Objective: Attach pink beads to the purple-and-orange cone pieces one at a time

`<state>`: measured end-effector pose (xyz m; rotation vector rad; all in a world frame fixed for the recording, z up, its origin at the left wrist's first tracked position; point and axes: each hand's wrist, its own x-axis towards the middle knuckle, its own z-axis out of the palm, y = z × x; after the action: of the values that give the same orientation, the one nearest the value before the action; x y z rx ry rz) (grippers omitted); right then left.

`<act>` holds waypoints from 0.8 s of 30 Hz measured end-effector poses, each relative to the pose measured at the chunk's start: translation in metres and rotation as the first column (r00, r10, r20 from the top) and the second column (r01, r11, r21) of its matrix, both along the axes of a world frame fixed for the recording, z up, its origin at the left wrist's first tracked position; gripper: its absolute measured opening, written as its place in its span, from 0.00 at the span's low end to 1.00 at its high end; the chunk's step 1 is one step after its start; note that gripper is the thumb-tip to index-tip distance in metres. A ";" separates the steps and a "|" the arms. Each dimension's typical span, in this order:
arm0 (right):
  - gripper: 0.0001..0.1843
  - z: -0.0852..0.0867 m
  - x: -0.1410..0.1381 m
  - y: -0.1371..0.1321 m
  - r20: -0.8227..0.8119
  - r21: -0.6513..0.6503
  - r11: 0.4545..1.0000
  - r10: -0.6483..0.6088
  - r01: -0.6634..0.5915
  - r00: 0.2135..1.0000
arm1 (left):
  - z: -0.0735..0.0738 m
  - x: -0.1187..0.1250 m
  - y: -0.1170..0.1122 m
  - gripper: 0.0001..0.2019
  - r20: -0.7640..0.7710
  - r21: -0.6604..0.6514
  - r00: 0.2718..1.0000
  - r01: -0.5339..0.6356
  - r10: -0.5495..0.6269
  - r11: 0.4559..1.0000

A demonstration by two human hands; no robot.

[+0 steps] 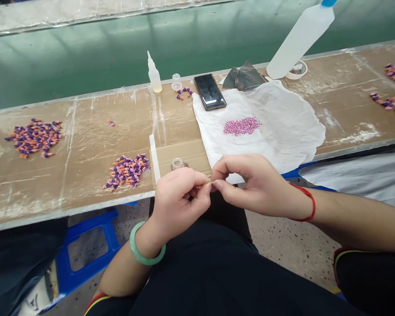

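Note:
My left hand (181,197), with a green bangle at the wrist, is closed in a pinch on a small orange piece (198,186), mostly hidden by the fingers. It looks like the small purple-and-orange pieces (128,171) heaped to the left. My right hand (250,184) meets it fingertip to fingertip, thumb and forefinger pinched; what lies between them is too small to make out. Just beyond the left hand, a small clear cup (177,163) stands on a cardboard sheet (194,151). Tiny pink pieces (242,126) lie on a white cloth (283,118) past my right hand.
A larger heap of purple-and-orange pieces (36,137) lies far left. At the back are a dropper bottle (154,74), a phone (210,91), a large white bottle (299,41) and a tape roll (298,70). A white strip (154,157) lies by the cardboard; a blue stool (85,245) stands below.

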<state>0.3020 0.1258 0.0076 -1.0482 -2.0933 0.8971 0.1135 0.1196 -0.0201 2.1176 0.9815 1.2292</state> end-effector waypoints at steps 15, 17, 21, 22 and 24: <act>0.08 -0.002 -0.017 0.007 -0.062 -0.148 0.986 0.064 -0.072 0.996 | 0.001 -0.021 0.014 0.10 -0.032 0.034 0.991 0.128 -0.127 0.991; 0.08 -0.004 -0.019 0.009 -0.057 -0.149 0.986 0.069 -0.076 0.996 | 0.002 -0.025 0.016 0.10 -0.040 0.001 0.987 0.158 -0.158 0.987; 0.07 -0.005 -0.022 0.014 -0.048 -0.145 0.985 0.085 -0.091 0.995 | 0.003 -0.036 0.018 0.09 0.029 -0.175 0.988 0.153 -0.150 0.973; 0.08 -0.005 -0.022 0.015 -0.037 -0.134 0.986 0.096 -0.100 0.995 | 0.002 -0.040 0.018 0.09 0.068 -0.217 0.991 0.131 -0.119 0.967; 0.08 -0.005 -0.022 0.020 0.003 -0.101 0.987 0.125 -0.124 0.992 | -0.001 -0.047 0.016 0.07 0.145 -0.293 0.989 0.074 -0.033 0.953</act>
<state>0.2801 0.1459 0.0028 -0.9813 -2.1600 1.0704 0.0665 0.1360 -0.0213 1.7897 0.9733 1.1075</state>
